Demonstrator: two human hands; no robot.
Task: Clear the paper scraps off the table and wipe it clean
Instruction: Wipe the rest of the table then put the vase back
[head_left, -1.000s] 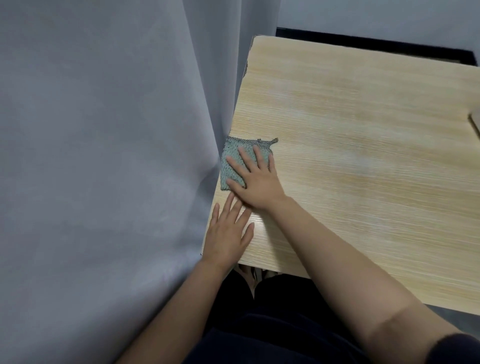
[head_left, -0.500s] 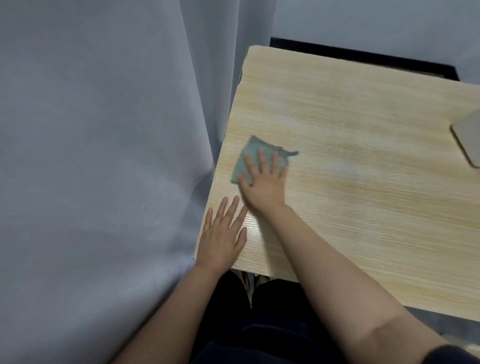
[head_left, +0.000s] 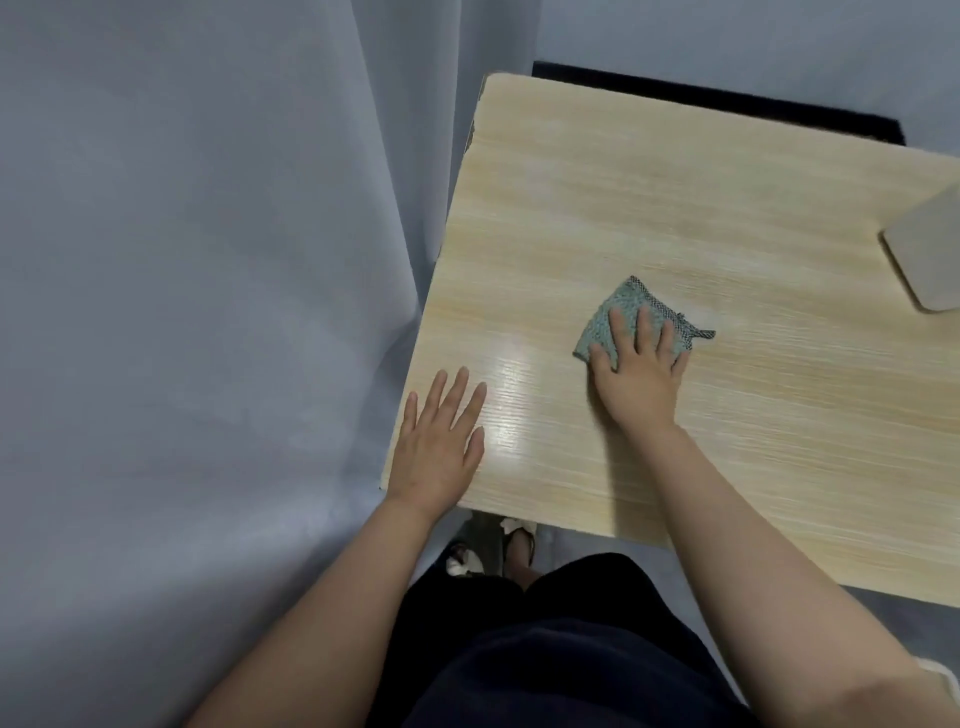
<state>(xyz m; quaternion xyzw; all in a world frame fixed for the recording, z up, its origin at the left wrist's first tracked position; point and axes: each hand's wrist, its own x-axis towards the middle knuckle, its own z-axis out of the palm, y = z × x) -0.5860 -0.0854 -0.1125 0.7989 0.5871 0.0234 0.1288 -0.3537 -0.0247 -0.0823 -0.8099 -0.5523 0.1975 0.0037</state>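
Right grip: your right hand (head_left: 636, 382) lies flat, fingers spread, pressing down on the green cloth (head_left: 626, 317); nothing is pinched, only palm and fingers on top.
Cloth: flat on the desk (head_left: 649, 192), around the middle, its far corner and a dark-edged tab poking out past your fingertips.
Left grip: your left hand (head_left: 439, 449) rests open and empty, palm down, on the desk's near left corner, well apart from the cloth.
Desk: pale wood grain, with a glare patch between your hands.
Right edge: a grey flat object (head_left: 930, 254), partly cut off.
Left side: a grey curtain (head_left: 208, 312) hangs beside the desk.
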